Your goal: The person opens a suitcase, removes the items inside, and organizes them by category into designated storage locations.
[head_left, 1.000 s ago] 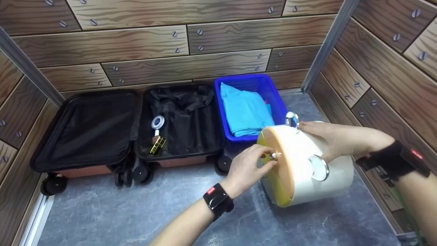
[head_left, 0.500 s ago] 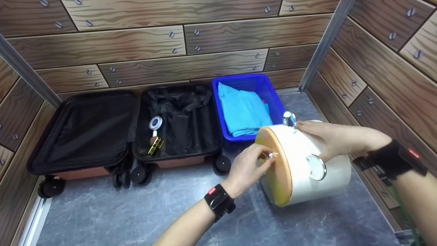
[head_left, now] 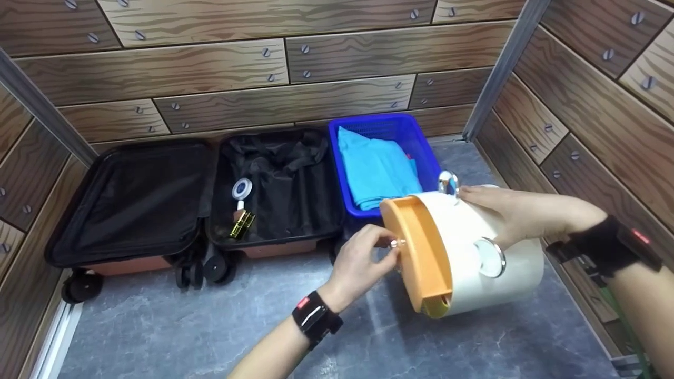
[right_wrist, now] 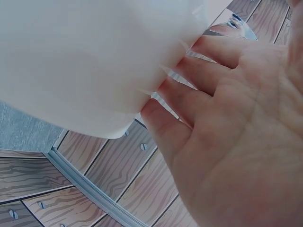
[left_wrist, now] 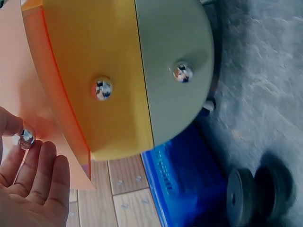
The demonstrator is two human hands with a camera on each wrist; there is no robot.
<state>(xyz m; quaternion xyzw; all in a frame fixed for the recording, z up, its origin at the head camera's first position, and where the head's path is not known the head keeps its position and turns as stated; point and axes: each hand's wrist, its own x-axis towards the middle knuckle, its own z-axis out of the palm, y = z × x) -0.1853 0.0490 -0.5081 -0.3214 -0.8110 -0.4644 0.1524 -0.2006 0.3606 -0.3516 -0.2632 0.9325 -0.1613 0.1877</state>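
Observation:
My left hand [head_left: 357, 266] pinches the silver knob [left_wrist: 26, 140] of an orange drawer [head_left: 408, 258], which stands partly pulled out of a white drawer box [head_left: 500, 289] with rounded sides. The drawer's visible inner part shows only bare orange. Below it, in the left wrist view, a yellow drawer [left_wrist: 90, 52] and a green drawer [left_wrist: 175, 38] sit flush, each with its own knob. My right hand [head_left: 532, 213] rests on the box's top, its fingers [right_wrist: 213, 75] stretched over the white surface. Shiny round metal pieces [head_left: 492, 258] stick up from the box beside that hand.
An open black-lined suitcase [head_left: 147, 205] lies on the left. In its right half are a round-headed white object [head_left: 242, 188] and a yellow-and-black piece [head_left: 242, 225]. A blue basket [head_left: 429, 158] holds folded light-blue cloth [head_left: 382, 171]. Wood-patterned walls [head_left: 210, 68] surround the grey floor [head_left: 210, 326].
The orange drawer has come out of the white box toward the left, with my left hand moving along on its knob. My right hand stays on the box.

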